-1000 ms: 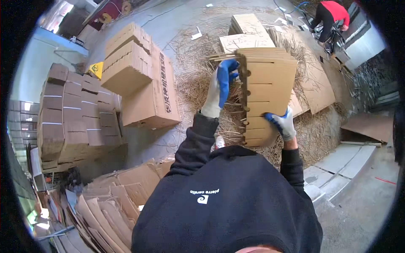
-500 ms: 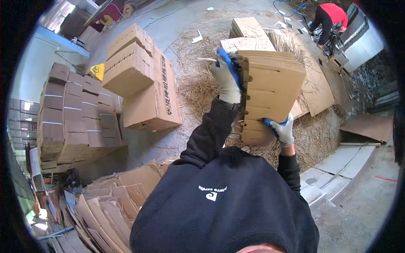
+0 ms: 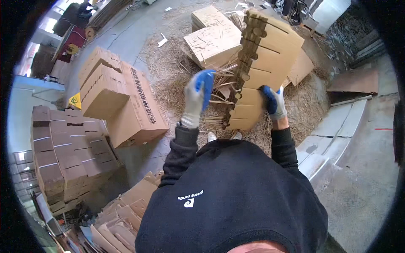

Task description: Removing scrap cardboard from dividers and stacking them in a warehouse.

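Observation:
My right hand (image 3: 274, 102), in a white glove with a blue palm, grips the right edge of a thick stack of slotted cardboard sheets (image 3: 270, 63). The stack stands tilted in front of me, its left edge notched with slots and round cut-outs. My left hand (image 3: 199, 95), gloved the same way, is off the stack to its left, fingers stretched upward and blue palm toward the stack. Thin cardboard scrap strips (image 3: 223, 100) hang or fall between that palm and the notched edge. Whether any strip touches the left fingers is unclear.
Scrap strips (image 3: 168, 67) litter the floor around my feet. Another cardboard stack (image 3: 213, 42) lies beyond. At left stand a large carton (image 3: 141, 107) with sheet bundles on it and a strapped cardboard pile (image 3: 71, 147). Flat cardboard (image 3: 118, 219) leans near lower left.
My left hand has let go of the stack's upper left edge and moved left and down. The stack has tilted and swung, its top going farther away. Loose strips now show beside it.

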### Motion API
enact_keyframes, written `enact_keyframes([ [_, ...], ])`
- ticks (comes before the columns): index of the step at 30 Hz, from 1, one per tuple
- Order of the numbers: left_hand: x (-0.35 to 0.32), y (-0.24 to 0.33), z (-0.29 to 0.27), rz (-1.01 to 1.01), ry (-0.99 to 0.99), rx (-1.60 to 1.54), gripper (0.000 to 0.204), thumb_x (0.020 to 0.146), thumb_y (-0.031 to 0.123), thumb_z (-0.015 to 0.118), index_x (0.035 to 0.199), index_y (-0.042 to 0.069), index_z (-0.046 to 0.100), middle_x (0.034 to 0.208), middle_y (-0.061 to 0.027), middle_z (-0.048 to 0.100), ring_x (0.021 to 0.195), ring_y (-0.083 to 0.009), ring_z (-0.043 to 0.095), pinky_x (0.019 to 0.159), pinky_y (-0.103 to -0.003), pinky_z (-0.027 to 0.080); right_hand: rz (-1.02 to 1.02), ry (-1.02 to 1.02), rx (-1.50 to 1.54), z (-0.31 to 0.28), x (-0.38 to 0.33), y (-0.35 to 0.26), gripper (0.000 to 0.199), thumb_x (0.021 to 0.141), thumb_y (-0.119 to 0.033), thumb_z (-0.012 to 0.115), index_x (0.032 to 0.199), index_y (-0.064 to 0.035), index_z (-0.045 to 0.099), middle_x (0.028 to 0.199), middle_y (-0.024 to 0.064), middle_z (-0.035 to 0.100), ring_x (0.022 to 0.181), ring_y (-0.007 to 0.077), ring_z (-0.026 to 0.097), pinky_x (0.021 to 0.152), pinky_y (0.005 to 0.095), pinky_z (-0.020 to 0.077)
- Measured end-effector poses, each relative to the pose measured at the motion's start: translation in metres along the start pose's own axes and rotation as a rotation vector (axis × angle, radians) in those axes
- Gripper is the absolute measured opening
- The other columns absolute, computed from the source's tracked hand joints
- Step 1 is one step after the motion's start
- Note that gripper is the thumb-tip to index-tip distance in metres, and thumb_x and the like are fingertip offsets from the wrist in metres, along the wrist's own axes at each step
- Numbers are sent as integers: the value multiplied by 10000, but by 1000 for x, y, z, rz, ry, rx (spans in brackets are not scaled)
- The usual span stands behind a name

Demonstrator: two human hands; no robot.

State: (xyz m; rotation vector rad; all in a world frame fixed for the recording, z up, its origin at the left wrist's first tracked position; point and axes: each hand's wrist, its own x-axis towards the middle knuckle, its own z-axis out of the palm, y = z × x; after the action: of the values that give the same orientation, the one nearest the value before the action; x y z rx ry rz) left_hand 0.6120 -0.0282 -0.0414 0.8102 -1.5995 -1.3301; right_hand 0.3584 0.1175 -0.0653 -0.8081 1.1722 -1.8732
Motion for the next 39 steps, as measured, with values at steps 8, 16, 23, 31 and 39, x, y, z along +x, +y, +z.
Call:
enact_keyframes([
  [8, -15, 64, 57, 81, 15, 150, 514, 817, 269, 797, 1210, -7, 615, 924, -77, 679, 741, -162, 653, 667, -281, 533, -14, -109, -38, 39, -10, -9, 294, 854, -112, 683, 1105, 29, 624, 1031, 57, 674, 896, 144, 653, 795, 290, 549],
  [16, -6, 81, 61, 396, 101, 410, 310, 717, 238, 861, 885, 13, 730, 1000, -133, 689, 870, -265, 682, 772, -345, 544, 10, -67, 71, 34, -10, -2, 270, 856, -105, 689, 1088, 23, 635, 998, 41, 676, 887, 123, 641, 792, 277, 535],
  [23, -6, 83, 58, 489, 199, 421, 263, 691, 162, 864, 843, -3, 726, 996, -145, 677, 906, -266, 675, 804, -350, 543, 72, -113, 9, 41, -9, -7, 258, 877, -105, 668, 1101, 18, 637, 1009, 39, 674, 877, 120, 641, 787, 270, 533],
  [31, 9, 79, 37, 539, 176, 450, 189, 712, 76, 806, 862, -4, 725, 1023, -154, 686, 973, -279, 661, 855, -360, 525, 27, -81, 29, 27, 5, 8, 311, 859, -130, 698, 1120, 28, 636, 1034, 59, 687, 902, 130, 658, 810, 275, 544],
  [39, 50, 116, 15, 371, 217, 226, 238, 820, 100, 724, 1031, -10, 703, 1064, -160, 681, 1034, -277, 638, 902, -360, 500, 79, -153, 2, 42, 13, -5, 361, 847, -127, 719, 1164, 11, 616, 1043, 44, 682, 913, 116, 638, 820, 275, 535],
])
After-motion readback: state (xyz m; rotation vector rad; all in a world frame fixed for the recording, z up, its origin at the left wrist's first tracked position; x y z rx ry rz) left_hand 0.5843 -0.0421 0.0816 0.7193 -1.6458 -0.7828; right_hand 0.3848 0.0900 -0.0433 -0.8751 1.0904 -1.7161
